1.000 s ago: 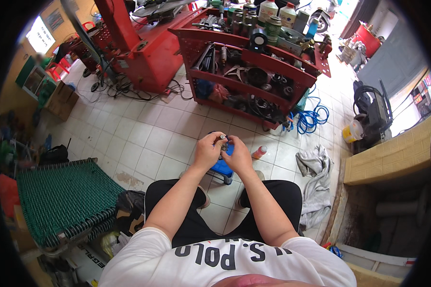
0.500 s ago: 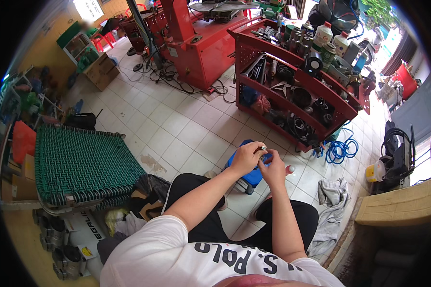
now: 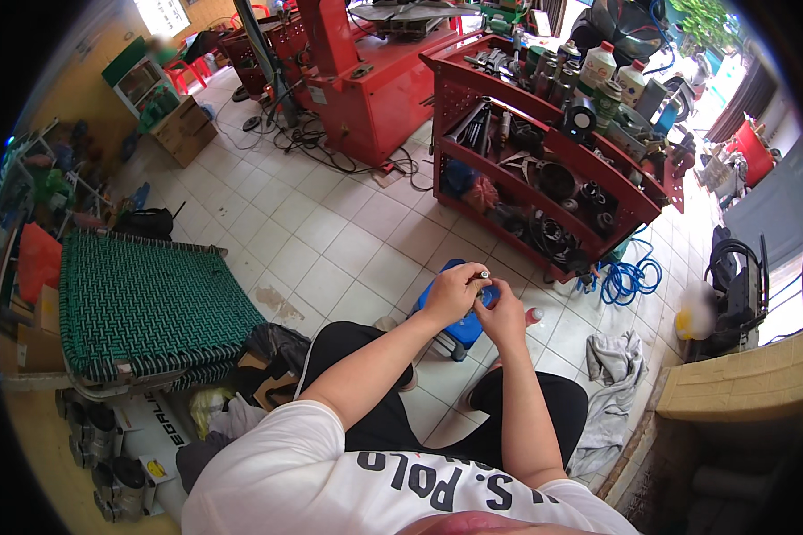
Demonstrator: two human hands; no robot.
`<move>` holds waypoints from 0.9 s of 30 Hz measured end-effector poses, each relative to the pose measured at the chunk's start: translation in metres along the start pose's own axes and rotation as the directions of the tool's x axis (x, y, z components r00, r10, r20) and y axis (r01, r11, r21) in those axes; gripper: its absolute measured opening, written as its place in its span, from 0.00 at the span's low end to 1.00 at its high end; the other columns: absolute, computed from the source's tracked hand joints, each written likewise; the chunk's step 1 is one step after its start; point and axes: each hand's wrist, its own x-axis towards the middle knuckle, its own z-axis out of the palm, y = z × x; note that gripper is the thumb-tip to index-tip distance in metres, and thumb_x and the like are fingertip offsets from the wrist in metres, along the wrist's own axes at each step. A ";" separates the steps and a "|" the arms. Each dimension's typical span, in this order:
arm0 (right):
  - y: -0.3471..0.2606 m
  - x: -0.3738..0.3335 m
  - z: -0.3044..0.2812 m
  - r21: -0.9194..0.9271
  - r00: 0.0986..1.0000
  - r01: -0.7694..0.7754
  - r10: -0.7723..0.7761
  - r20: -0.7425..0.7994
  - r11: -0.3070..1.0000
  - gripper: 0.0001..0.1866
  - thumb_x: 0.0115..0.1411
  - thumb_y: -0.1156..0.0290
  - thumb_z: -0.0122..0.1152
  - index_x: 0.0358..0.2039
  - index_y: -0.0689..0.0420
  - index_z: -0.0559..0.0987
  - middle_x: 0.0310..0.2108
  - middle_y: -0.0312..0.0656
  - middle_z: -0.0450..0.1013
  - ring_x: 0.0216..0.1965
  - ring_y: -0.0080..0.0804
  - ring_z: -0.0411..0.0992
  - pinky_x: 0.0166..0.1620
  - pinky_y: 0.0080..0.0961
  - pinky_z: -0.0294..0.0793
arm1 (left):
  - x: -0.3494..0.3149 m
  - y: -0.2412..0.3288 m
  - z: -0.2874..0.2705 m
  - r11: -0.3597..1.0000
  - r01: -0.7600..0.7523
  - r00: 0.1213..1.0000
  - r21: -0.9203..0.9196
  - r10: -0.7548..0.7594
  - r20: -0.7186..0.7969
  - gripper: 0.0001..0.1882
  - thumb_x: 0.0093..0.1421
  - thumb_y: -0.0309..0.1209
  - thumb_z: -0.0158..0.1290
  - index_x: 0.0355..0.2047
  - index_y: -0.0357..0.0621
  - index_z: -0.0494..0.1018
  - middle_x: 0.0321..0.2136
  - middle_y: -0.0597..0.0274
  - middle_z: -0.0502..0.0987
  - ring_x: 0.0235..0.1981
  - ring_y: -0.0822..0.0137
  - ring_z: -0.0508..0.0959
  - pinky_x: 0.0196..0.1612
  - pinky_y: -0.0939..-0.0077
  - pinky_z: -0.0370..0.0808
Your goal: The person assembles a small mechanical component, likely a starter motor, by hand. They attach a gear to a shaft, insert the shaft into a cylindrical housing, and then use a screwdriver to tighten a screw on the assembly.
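Note:
My left hand (image 3: 451, 296) is closed round a slim dark cylindrical piece with a pale round end (image 3: 484, 275) poking up past the fingers. Close beside it, my right hand (image 3: 503, 314) pinches at a spot just below that end, its fingertips nearly meeting the left ones. What sits between the right fingertips is too small to make out. Both hands are over a blue plastic item (image 3: 463, 332), perhaps a low stool or box, partly hidden by them. Just right of my right hand, a small bottle with reddish contents (image 3: 533, 316) stands on the floor.
Ahead stands a red tool cart (image 3: 544, 143) loaded with cans, bottles and metal parts; a red machine (image 3: 370, 98) is behind it. A coiled blue hose (image 3: 631, 281) and a grey cloth (image 3: 611, 392) lie on the right. A green woven folding bed (image 3: 152, 303) is left.
Both hands keep the same close hold on the small piece, with slight finger movement. The whole view has shifted a little.

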 end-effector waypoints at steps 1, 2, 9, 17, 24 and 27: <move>0.000 0.000 0.000 -0.009 1.000 -0.001 0.001 -0.015 1.000 0.30 0.52 0.62 0.75 0.55 0.55 0.76 0.35 0.46 0.82 0.38 0.44 0.82 0.41 0.36 0.79 | 0.000 0.000 0.000 1.000 0.009 1.000 -0.014 -0.009 0.002 0.09 0.63 0.29 0.62 0.41 0.37 0.80 0.32 0.55 0.84 0.31 0.62 0.83 0.34 0.70 0.78; -0.001 -0.001 0.001 -0.018 1.000 -0.003 0.002 -0.030 1.000 0.30 0.52 0.62 0.75 0.55 0.55 0.76 0.35 0.46 0.82 0.37 0.44 0.82 0.40 0.36 0.79 | 0.001 0.000 0.001 0.999 0.018 1.000 -0.029 -0.018 0.004 0.09 0.63 0.28 0.62 0.42 0.37 0.80 0.32 0.55 0.84 0.31 0.63 0.83 0.34 0.70 0.78; 0.022 0.006 0.021 -0.099 0.873 0.339 -0.353 -0.337 0.935 0.31 0.53 0.61 0.75 0.56 0.56 0.75 0.41 0.47 0.82 0.45 0.48 0.80 0.46 0.41 0.79 | 0.002 -0.004 0.004 0.997 0.037 0.999 -0.070 -0.037 0.006 0.09 0.63 0.26 0.61 0.43 0.37 0.80 0.32 0.55 0.84 0.32 0.65 0.84 0.35 0.72 0.79; 0.000 -0.002 0.002 -0.017 0.998 0.034 -0.035 -0.054 0.999 0.32 0.52 0.61 0.75 0.56 0.56 0.75 0.37 0.46 0.82 0.40 0.49 0.81 0.43 0.42 0.80 | -0.001 -0.004 -0.001 0.998 0.051 0.998 -0.038 -0.052 -0.019 0.09 0.63 0.26 0.61 0.43 0.37 0.80 0.34 0.54 0.84 0.33 0.64 0.85 0.37 0.71 0.79; 0.015 0.002 0.009 -0.062 0.924 0.288 -0.295 -0.245 0.956 0.31 0.52 0.65 0.75 0.56 0.59 0.75 0.46 0.51 0.80 0.48 0.50 0.79 0.50 0.41 0.78 | 0.003 -0.001 0.003 0.996 0.056 0.998 -0.069 -0.057 -0.003 0.09 0.63 0.25 0.61 0.44 0.37 0.79 0.34 0.55 0.84 0.34 0.64 0.85 0.38 0.71 0.80; 0.018 0.004 0.014 0.057 0.937 0.321 -0.309 -0.160 0.945 0.32 0.52 0.67 0.74 0.56 0.60 0.74 0.50 0.53 0.78 0.52 0.51 0.77 0.54 0.41 0.77 | 0.003 -0.002 0.001 0.999 0.049 0.999 -0.010 -0.049 0.020 0.09 0.63 0.24 0.60 0.43 0.37 0.79 0.33 0.55 0.84 0.34 0.64 0.85 0.38 0.71 0.80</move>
